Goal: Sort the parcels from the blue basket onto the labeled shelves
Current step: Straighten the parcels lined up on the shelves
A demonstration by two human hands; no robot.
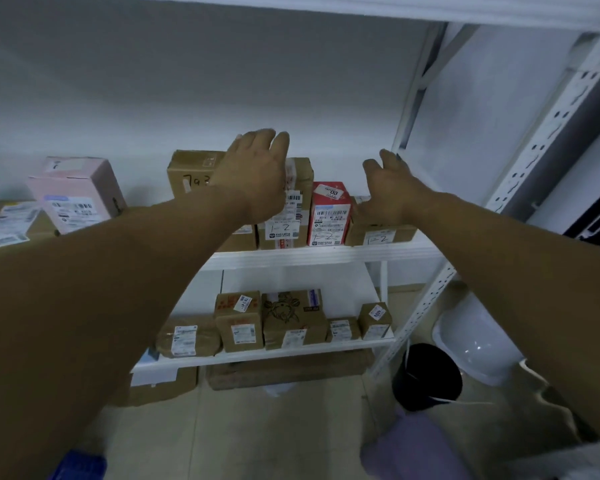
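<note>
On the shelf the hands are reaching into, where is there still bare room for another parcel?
Bare shelf shows only right of the low brown box under the right hand, before the upright. From the red box leftward to the pink box, parcels sit packed.

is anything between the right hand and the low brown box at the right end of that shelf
Nothing visible. The right hand is already over the low brown box, palm down and fingers spread. The red box stands beside it on the left, not between them.
</note>
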